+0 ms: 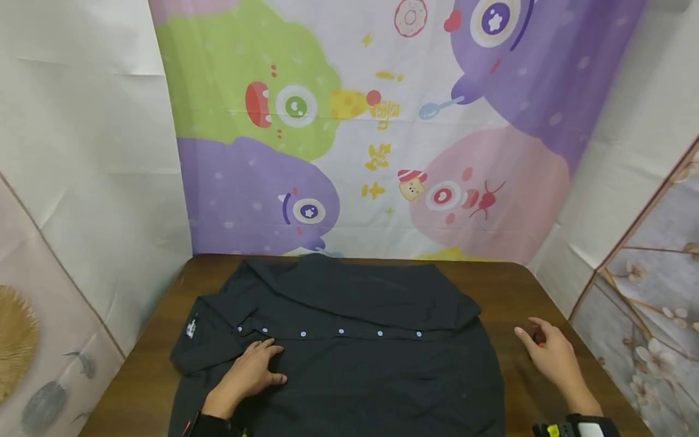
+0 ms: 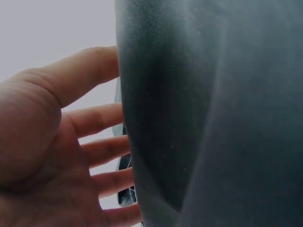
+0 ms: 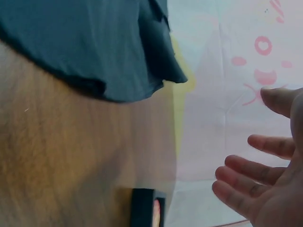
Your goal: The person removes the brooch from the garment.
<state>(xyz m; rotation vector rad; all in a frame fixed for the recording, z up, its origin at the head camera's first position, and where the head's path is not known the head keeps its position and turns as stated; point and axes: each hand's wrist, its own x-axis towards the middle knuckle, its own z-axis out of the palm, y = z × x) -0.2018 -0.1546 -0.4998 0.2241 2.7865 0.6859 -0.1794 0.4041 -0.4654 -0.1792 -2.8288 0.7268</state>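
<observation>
A black shirt (image 1: 371, 370) lies spread over the table, with a row of pale buttons (image 1: 341, 331) across it. One short sleeve is folded inward at the left and bears a white print (image 1: 191, 328). My left hand (image 1: 248, 373) rests on the shirt just below the button row, fingers extended; in the left wrist view, dark cloth (image 2: 227, 113) covers its fingertips. Off the shirt's right side, my right hand (image 1: 556, 359) hovers with relaxed, slightly bent fingers and holds nothing. Near it is a small black box-like object (image 3: 142, 208) with an orange-pink part, mostly hidden by the hand in the head view.
The brown wooden table (image 1: 510, 291) shows along both sides of the shirt. Behind its far edge hangs a cartoon-monster cloth (image 1: 371, 230). White sheets (image 1: 98, 152) and patterned panels (image 1: 650, 303) flank the table.
</observation>
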